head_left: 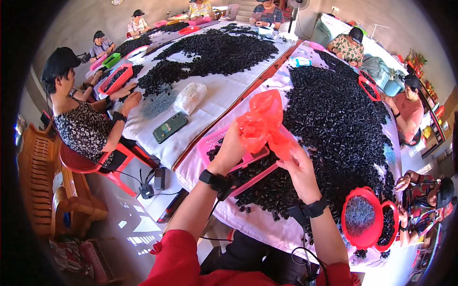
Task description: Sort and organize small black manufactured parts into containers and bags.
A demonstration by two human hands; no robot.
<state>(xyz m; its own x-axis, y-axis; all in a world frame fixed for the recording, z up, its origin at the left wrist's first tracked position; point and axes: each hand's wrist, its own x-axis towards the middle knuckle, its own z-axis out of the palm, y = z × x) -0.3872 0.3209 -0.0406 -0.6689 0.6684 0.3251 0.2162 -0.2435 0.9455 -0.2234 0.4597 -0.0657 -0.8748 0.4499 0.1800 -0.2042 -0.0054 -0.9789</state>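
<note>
From the head view, both hands hold a crumpled, thin red-orange plastic bag [264, 125] up over a pink plastic mesh tray [210, 143]. The left hand [231, 151] is closed on the bag's lower left part, fingers bunched into the film. The right hand [299, 168] pinches the bag's lower right edge. A heap of small black plastic pieces [334, 119] covers the white-clothed table [267, 226] around the tray, and a round red basket [362, 218] sits near the right wrist.

Black pieces [334, 119] heaped across counter [267, 224] ahead — little bare cloth. Pink tray [210, 143] under hands, red bag [262, 124] above it. Red baskets [365, 217] block right. Open gap left, toward phone [170, 127].
</note>
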